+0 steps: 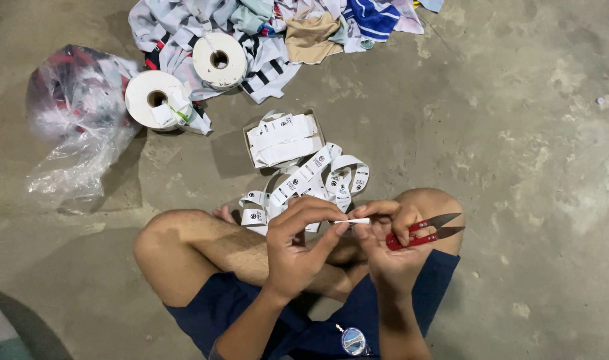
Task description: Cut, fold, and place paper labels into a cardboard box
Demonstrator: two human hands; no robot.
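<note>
White and thin, a small woven label (352,221) sits edge-on between both hands above the crossed legs: the left hand (298,250) pinches one end with thumb and forefinger pressed together, and the right hand (388,250) pinches the other end the same way. The right hand's lower fingers also curl around red-handled thread snips (424,231), whose dark pointed blades stand slightly apart and point away to the right. Just beyond the hands, a loose curling ribbon of printed labels (311,181) spills from a small shallow box (283,139) onto rough grey concrete floor (518,133). Farther off lie two white tape rolls (159,99), a crumpled clear plastic bag (71,120) and a heap of mixed fabric scraps (278,30).
</note>
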